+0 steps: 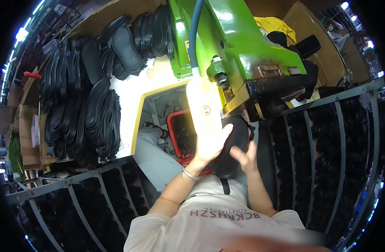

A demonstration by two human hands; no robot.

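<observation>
A black shoe sole (232,153) is between my hands, just below the working head of a green machine (238,38). My left hand (210,145) is on the sole's left side with its thumb along the edge; a glowing lamp (203,101) and its glare cover most of its fingers. From the right, my right hand (246,158) grips the sole with the thumb over its face and the fingers at the far edge. The sole's upper end reaches near the machine's dark head (259,101). A thin black strip hangs beside that end.
Many black soles (83,101) stand stacked on the white tabletop (127,90) at the left. Under a yellow-edged opening is a red bin (172,130) with dark scraps. Barred racks (333,143) of dark pieces flank me. Cardboard (322,46) and a yellow cloth (278,26) lie at the back right.
</observation>
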